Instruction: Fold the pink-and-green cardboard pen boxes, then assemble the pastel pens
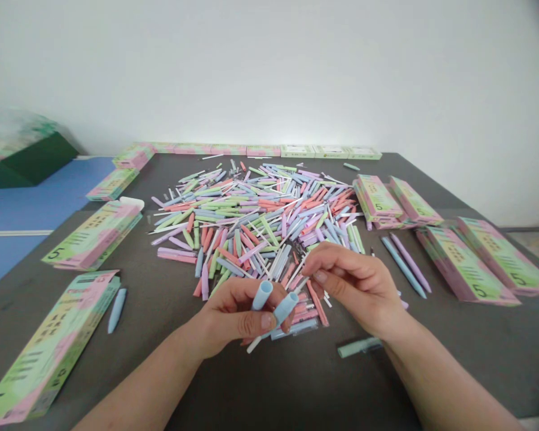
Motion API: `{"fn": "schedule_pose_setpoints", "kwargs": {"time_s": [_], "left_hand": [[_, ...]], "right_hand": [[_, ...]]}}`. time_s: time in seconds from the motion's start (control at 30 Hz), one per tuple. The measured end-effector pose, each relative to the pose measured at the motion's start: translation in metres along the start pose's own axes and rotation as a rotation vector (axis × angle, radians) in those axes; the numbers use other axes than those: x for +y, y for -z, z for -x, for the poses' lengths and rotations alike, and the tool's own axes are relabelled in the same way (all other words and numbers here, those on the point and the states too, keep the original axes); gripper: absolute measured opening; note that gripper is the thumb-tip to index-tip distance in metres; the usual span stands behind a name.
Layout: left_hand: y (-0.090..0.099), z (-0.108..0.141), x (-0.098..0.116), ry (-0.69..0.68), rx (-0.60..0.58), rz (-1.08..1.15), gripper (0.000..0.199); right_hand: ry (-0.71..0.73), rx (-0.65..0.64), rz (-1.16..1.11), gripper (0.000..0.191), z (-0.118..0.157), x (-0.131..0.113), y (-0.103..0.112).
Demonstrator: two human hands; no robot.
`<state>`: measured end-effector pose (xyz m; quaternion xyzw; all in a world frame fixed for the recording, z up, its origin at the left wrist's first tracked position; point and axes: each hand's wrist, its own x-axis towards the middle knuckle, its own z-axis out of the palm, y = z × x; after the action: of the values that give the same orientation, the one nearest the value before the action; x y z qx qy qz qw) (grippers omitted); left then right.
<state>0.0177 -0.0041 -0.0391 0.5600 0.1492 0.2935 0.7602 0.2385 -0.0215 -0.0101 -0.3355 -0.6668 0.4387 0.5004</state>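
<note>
My left hand (233, 317) is closed around two light-blue pen barrels (284, 307), their hollow ends facing up and away. A short white stick (254, 344) pokes out below its fingers. My right hand (357, 290) pinches a thin pen refill (301, 284) between thumb and fingertips. The refill's lower end meets the mouth of the right-hand blue barrel; how far in it sits, I cannot tell. Just beyond both hands spreads a heap of pen parts (251, 209) in blue, green, purple and coral, mixed with white refills. Beneath my right wrist lies a pale green pen part (358, 347).
Pastel cartons (49, 347) marked 5 lie along the left, with a loose blue pen piece (117, 310) beside them. More cartons (469, 263) are stacked at right, near a blue pen (404, 266) and a purple pen (411, 262). Small boxes (227, 149) line the back edge.
</note>
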Motion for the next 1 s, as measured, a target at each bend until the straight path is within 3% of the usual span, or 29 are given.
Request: {"fn": "schedule_pose_setpoints", "kwargs": {"time_s": [0.23, 1.0], "left_hand": [[0.0006, 0.0006, 0.0000, 0.005, -0.009, -0.018, 0.023], [0.0017, -0.0002, 0.0001, -0.022, -0.012, -0.029, 0.023]], "right_hand": [[-0.096, 0.012, -0.269, 0.016, 0.0023, 0.0074, 0.0006], [-0.136, -0.041, -0.273, 0.014, 0.0037, 0.0040, -0.0032]]}}
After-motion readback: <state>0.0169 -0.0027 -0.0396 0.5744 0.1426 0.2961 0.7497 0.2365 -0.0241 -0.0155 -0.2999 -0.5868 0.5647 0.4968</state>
